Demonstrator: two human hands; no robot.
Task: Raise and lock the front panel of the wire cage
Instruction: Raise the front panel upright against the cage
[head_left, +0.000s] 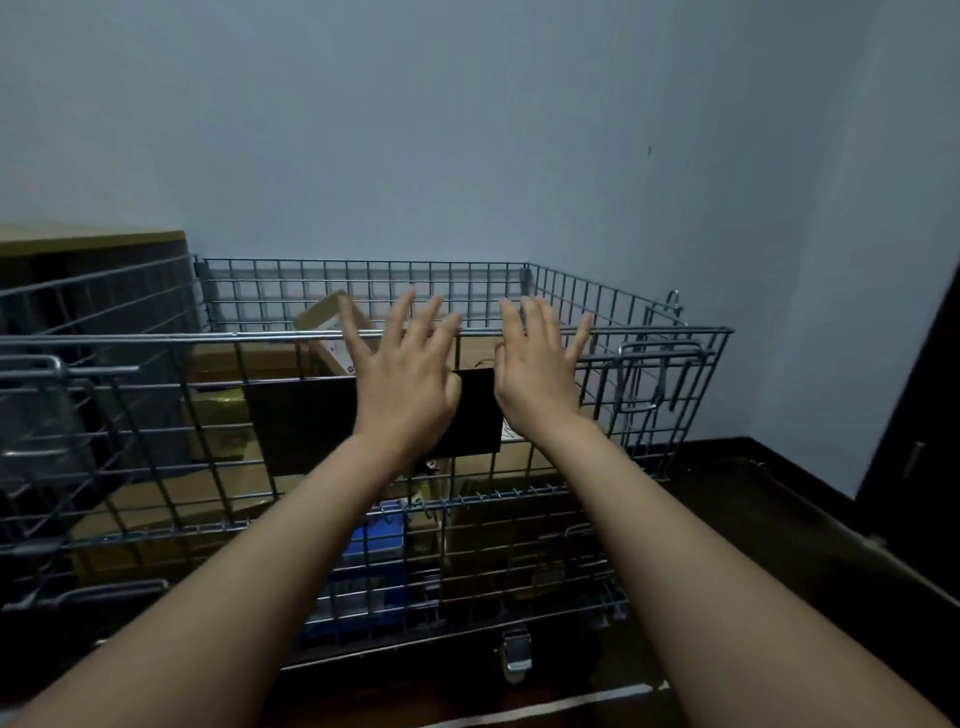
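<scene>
wall: a plain pale blue-grey painted wall is filling the upper half of the view, with a dark skirting strip running along its foot at the right.
floor: a dark brown floor is lying under and to the right of the cage.
wire cage: a large grey rectangular steel-mesh cage on small metal castors is standing against the wall, open at the top, with cardboard boxes and a blue item sitting inside.
front panel: the grey wire-grid front panel is standing raised on the near side of the cage, its top rail running level across the view just in front of the fingers; a dark rectangular plate is hanging on it behind the hands.
latch: a bent grey wire latch loop is sitting at the panel's upper right corner; whether it is locking the panel cannot be told.
cardboard boxes: brown cardboard boxes are lying stacked inside, behind the mesh.
left hand: it is hovering flat with the fingers spread wide, fingertips at the top rail, grip holding nothing.
right hand: it is hovering just beside the left one, fingers spread wide at the same rail, grip holding nothing.
castor: a small silver castor is showing under the cage's near edge.
</scene>
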